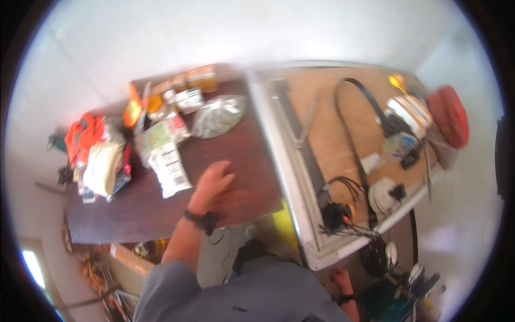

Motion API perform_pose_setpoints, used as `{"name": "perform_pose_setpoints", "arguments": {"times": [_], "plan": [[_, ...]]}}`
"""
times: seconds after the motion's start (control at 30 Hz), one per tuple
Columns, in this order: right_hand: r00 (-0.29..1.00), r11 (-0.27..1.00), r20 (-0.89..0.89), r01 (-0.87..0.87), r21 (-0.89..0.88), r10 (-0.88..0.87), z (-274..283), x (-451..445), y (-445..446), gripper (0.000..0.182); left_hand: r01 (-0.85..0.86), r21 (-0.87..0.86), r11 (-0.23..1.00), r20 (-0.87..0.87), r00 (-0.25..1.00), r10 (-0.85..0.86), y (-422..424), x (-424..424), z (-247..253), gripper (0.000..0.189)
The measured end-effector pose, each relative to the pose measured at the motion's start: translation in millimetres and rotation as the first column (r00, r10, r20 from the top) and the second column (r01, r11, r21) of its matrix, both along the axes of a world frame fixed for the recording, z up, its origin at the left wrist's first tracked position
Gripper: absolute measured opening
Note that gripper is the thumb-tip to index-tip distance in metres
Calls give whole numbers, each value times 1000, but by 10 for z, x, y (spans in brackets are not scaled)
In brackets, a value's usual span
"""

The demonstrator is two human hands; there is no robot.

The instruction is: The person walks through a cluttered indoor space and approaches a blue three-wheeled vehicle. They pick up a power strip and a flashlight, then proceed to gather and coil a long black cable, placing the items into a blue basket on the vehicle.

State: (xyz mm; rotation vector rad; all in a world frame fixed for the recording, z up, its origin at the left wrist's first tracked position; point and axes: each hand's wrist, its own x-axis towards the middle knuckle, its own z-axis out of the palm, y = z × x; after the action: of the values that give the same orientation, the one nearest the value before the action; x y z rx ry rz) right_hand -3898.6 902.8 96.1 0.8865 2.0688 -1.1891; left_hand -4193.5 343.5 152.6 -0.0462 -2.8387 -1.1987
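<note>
My left hand (212,184), with a dark band on its wrist, is over the dark wooden tabletop (241,157), its fingers apart and nothing seen in it. Beside it on the left lies a white printed packet (169,170), overlapping a clear bag with green and red print (159,135). A clear plastic bag of small things (219,116) lies farther back. My right hand (340,277) is low at the right, below the corner of a white-framed board (314,257). Its fingers are curled near a thin pale line; whether it holds that line is unclear.
Orange-and-white boxes (201,78) stand at the back. Folded cloth (102,167) and an orange garment (85,135) lie at the left. The framed board bears a black strap (350,137), cables (342,209), a white coil (382,195) and a red bag (448,116).
</note>
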Motion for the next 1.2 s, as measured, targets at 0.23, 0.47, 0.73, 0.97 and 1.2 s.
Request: {"name": "perform_pose_setpoints", "arguments": {"times": [0.23,0.47,0.73,0.97,1.2], "plan": [[957,970,-185,-204,129,226,-430,260,361,26,-102,-9,995,38,994,102,59,504,226,31],[998,998,-10,66,-19,-66,-276,849,431,26,18,5,1000,269,963,-19,723,659,247,33],[948,956,-125,295,-7,-293,-936,1949,572,25,278,103,955,237,926,-295,1713,578,486,31],[945,950,-140,307,59,-296,-553,2192,614,30,307,198,931,340,869,-359,2134,562,928,30],[838,839,-68,533,-110,-541,-1033,2803,661,30,423,338,841,344,776,-528,3065,1059,1344,29]]}}
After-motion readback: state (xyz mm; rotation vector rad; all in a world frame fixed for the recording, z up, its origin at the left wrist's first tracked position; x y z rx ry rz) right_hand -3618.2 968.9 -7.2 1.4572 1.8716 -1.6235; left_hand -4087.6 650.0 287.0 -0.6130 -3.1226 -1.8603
